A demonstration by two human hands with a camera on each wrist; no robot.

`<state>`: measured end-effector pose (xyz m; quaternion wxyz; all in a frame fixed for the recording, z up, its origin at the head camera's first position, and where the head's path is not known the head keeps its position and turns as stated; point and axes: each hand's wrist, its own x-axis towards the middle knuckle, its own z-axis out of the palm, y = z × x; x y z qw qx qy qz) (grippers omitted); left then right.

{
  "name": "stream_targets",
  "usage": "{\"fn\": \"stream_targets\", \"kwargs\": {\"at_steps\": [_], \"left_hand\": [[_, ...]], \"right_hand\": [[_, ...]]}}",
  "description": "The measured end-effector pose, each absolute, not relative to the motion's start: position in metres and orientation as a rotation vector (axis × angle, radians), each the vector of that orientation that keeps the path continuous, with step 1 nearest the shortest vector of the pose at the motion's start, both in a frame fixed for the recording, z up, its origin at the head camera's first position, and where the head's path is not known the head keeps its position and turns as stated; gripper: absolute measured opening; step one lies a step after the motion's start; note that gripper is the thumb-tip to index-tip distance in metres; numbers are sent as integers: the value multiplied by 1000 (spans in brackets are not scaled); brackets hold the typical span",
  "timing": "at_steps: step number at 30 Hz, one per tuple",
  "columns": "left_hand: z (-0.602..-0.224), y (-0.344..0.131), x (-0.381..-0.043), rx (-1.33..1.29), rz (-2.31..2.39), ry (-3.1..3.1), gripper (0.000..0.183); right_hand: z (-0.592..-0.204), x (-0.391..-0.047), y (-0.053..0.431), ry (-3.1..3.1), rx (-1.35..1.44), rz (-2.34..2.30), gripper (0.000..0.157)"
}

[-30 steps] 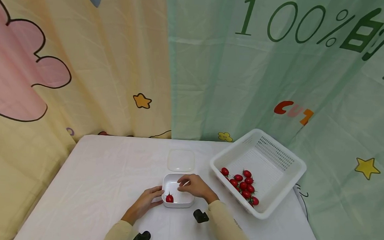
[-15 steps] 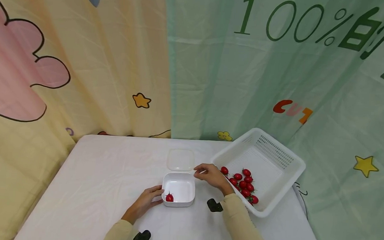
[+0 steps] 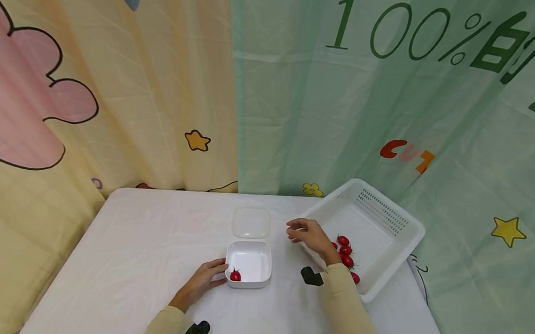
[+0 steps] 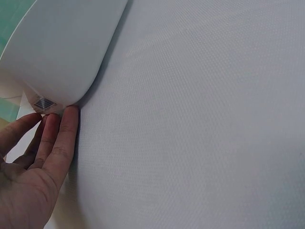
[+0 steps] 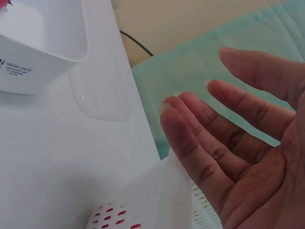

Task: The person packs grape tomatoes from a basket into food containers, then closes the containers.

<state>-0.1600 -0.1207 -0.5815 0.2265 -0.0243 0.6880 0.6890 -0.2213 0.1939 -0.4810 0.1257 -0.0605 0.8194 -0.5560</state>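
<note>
A small white square box [image 3: 256,262] sits on the table with one cherry tomato [image 3: 235,275] in its near left corner. My left hand [image 3: 205,279] touches the left side of this box with its fingertips. The left wrist view shows those extended fingers [image 4: 64,138] against the box wall, by a barcode label. Above the left rim of the white basket [image 3: 408,223] is my right hand [image 3: 311,236], holding nothing. Its fingers are loosely bent and apart in the right wrist view. Several cherry tomatoes [image 3: 346,250] lie in the basket, some hidden behind my right hand and wrist.
A flat translucent lid [image 3: 251,223] lies just behind the small box. The white-covered table [image 3: 149,252] runs back to a printed curtain [image 3: 290,111]. The slotted basket stands at the table's right side, turned at an angle.
My right hand has moved from inside the small box rightward to the basket's left rim, covering some tomatoes. My left hand and the box have stayed in place.
</note>
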Motion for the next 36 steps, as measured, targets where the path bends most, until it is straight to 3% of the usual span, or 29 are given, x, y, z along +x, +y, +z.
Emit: {"fn": "stream_targets", "kwargs": {"at_steps": [12, 36], "left_hand": [[-581, -122, -161, -52, 1889, 1901, 62], [-583, -122, -159, -79, 1887, 1894, 62]], "right_hand": [[-483, -234, 226, 2369, -66, -1715, 34], [-506, -263, 271, 2261, 41, -1468, 39]]}}
